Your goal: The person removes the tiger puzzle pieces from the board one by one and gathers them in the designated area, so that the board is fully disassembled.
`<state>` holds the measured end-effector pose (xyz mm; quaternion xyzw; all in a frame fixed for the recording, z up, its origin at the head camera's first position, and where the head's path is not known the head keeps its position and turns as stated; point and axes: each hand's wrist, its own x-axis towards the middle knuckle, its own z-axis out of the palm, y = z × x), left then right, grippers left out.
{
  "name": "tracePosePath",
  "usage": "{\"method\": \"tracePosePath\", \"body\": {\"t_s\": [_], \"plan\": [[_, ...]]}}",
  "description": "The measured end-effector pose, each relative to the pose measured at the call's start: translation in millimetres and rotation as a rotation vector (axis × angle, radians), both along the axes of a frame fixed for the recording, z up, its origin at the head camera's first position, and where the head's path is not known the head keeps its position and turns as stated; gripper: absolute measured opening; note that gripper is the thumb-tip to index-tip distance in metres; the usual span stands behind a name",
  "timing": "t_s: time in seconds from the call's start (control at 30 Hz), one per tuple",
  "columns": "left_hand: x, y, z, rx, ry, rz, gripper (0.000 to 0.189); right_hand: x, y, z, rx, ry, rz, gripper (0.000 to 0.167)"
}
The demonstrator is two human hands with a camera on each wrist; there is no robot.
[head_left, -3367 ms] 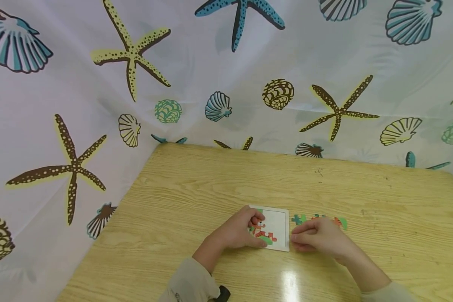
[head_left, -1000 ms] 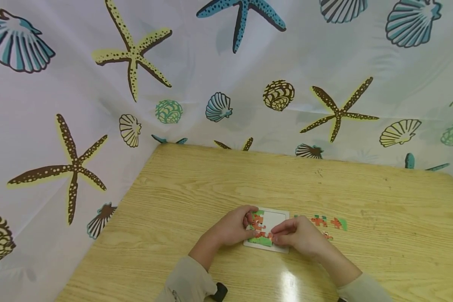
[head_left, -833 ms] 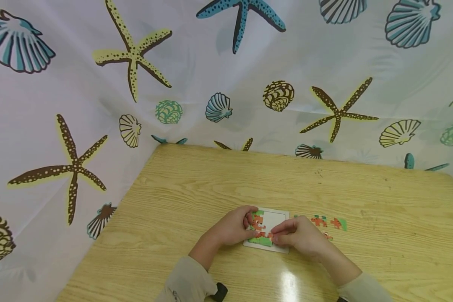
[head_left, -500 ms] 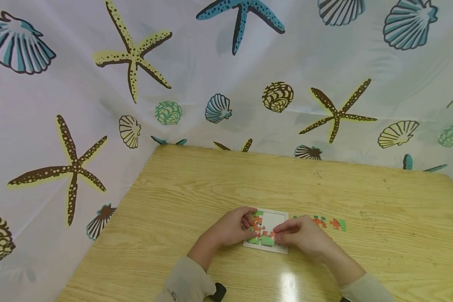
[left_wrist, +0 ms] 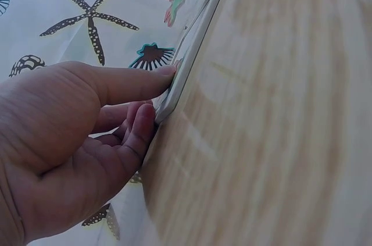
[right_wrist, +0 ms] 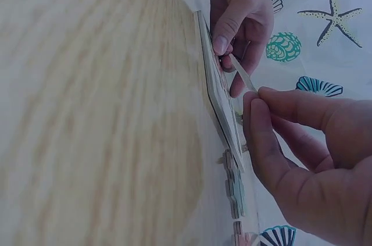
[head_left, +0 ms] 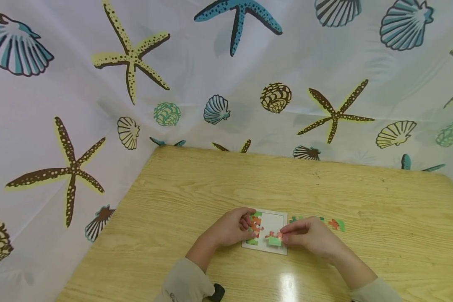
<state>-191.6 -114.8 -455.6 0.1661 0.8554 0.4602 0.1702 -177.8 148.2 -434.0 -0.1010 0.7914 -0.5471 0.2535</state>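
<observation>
A small white puzzle tray (head_left: 274, 221) lies on the table, with fitted animal-picture pieces (head_left: 255, 224) down its left side. My left hand (head_left: 230, 228) grips the tray's left edge, thumb on top and fingers curled at the side, as the left wrist view shows. Between the thumb and fingertips of my right hand (head_left: 315, 237) is a green-and-red puzzle piece (head_left: 274, 241), tilted and raised over the tray's lower right part. In the right wrist view this piece (right_wrist: 242, 75) appears edge-on, clear of the tray.
Loose puzzle pieces (head_left: 337, 225) lie on the wooden table (head_left: 211, 180) just right of the tray, some partly hidden behind my right hand. A white curtain (head_left: 188, 75) printed with shells and starfish hangs along the table's back and left sides.
My right hand has come from beside the tray to its lower part, then lifted the green-and-red piece and drawn it right, baring white tray bottom. My left hand has stayed at the tray's left edge.
</observation>
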Motion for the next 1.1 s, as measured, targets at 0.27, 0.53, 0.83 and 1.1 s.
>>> {"method": "tracePosePath", "body": {"t_s": [0.27, 0.53, 0.83, 1.1], "plan": [[-0.6, -1.2, -2.5, 0.028, -0.013, 0.011, 0.062, 0.6, 11, -1.1, -0.016, -0.010, -0.001, 0.038], [-0.9, 0.4, -3.1, 0.044, -0.020, 0.023, 0.061, -0.2, 26, 0.6, -0.060, -0.035, -0.032, 0.041], [-0.7, 0.3, -3.3, 0.052, -0.032, 0.025, 0.062, 1.2, 38, 5.9, -0.090, -0.052, -0.027, 0.046], [0.1, -1.0, -4.3, 0.049, -0.023, 0.025, 0.061, 3.2, 53, 5.2, -0.081, -0.070, -0.051, 0.047]]}}
